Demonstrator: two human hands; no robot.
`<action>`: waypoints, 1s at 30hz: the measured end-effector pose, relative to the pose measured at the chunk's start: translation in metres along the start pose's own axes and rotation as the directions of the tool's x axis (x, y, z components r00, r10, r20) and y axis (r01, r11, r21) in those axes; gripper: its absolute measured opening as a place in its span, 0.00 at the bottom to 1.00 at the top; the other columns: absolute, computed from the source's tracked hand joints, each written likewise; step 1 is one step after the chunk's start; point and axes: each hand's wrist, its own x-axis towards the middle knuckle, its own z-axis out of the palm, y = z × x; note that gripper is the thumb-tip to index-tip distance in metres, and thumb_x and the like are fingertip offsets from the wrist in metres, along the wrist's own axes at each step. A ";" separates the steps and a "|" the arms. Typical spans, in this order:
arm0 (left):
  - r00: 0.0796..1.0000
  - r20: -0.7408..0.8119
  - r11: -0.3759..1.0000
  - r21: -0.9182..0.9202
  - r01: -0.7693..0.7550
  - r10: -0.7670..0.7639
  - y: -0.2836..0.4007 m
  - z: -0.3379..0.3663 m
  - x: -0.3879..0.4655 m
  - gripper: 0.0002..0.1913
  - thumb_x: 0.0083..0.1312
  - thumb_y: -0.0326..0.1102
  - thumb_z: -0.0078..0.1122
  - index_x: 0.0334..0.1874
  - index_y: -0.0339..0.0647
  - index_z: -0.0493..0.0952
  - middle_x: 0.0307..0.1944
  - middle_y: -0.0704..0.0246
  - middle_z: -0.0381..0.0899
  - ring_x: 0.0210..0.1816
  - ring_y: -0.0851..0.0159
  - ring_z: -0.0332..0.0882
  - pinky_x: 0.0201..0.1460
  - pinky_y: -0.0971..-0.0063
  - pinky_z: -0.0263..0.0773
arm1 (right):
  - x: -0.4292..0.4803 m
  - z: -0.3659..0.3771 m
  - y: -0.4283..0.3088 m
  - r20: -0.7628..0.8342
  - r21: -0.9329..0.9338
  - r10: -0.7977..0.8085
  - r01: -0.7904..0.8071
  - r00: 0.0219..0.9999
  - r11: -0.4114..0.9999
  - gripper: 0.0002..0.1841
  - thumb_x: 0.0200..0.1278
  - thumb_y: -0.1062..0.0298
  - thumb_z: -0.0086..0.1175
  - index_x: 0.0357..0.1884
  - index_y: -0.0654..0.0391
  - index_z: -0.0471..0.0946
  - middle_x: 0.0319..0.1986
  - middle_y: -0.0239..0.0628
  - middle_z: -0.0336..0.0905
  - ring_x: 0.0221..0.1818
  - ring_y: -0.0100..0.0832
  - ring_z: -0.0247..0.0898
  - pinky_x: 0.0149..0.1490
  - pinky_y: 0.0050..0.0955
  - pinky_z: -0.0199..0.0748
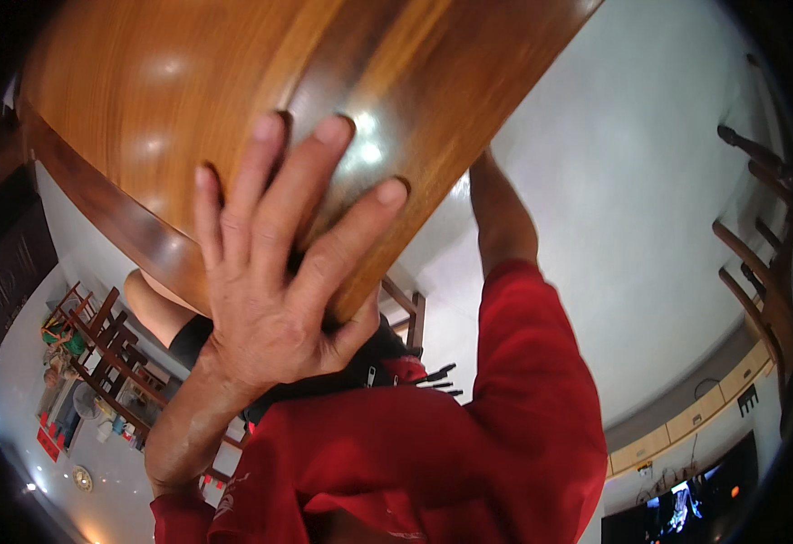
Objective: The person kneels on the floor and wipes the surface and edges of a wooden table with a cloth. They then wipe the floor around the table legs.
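Observation:
My left hand [274, 272] lies on the corner of a glossy brown wooden tabletop [186, 102]. Its fingers are spread over the polished surface and its thumb bends around the edge at the corner. My right forearm reaches up beside the table's right edge and passes behind it, so that the right hand is hidden. Both arms wear red sleeves, and a red shirt [424, 462] fills the lower middle of the view. What the right hand touches cannot be seen.
Dark wooden chairs [763, 258] stand at the right rim, and wooden furniture [107, 353] stands at the left. A pale floor [607, 204] lies beside the table. Light wood drawers [695, 415] and a lit screen [685, 503] are at lower right. A bare leg [155, 306] shows below the tabletop.

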 end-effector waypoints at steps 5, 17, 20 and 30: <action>0.996 0.003 0.996 -0.024 -0.088 0.088 -0.002 0.002 0.023 0.37 0.59 0.48 0.71 0.74 0.55 0.76 0.82 0.49 0.62 0.84 0.37 0.53 0.79 0.28 0.46 | -0.092 0.084 0.057 0.109 0.082 -0.136 0.127 0.985 0.988 0.15 0.71 0.63 0.52 0.55 0.52 0.83 0.55 0.49 0.86 0.56 0.55 0.83 0.58 0.52 0.81; 1.000 -0.004 1.000 0.011 0.005 -0.005 -0.001 0.000 0.003 0.38 0.60 0.48 0.70 0.76 0.56 0.74 0.82 0.52 0.62 0.84 0.37 0.53 0.79 0.29 0.46 | -0.220 0.004 0.069 -0.021 0.138 0.237 -0.232 0.971 0.963 0.35 0.59 0.48 0.69 0.63 0.56 0.71 0.57 0.48 0.82 0.51 0.58 0.84 0.56 0.54 0.81; 1.000 -0.024 1.000 0.016 -0.018 0.018 -0.002 0.001 0.006 0.38 0.61 0.49 0.69 0.77 0.56 0.74 0.82 0.53 0.62 0.85 0.39 0.53 0.79 0.29 0.46 | -0.260 0.075 0.043 0.187 0.012 0.652 -0.666 0.735 0.746 0.49 0.53 0.42 0.75 0.68 0.58 0.61 0.61 0.52 0.78 0.56 0.59 0.83 0.61 0.52 0.81; 0.999 -0.026 0.998 -0.065 0.024 -0.026 0.002 -0.002 0.003 0.40 0.59 0.45 0.67 0.78 0.57 0.72 0.84 0.61 0.58 0.87 0.46 0.48 0.82 0.30 0.40 | -0.054 -0.080 0.025 0.280 0.946 0.239 -0.309 0.930 0.093 0.23 0.65 0.60 0.64 0.57 0.63 0.80 0.45 0.44 0.85 0.43 0.38 0.85 0.39 0.28 0.84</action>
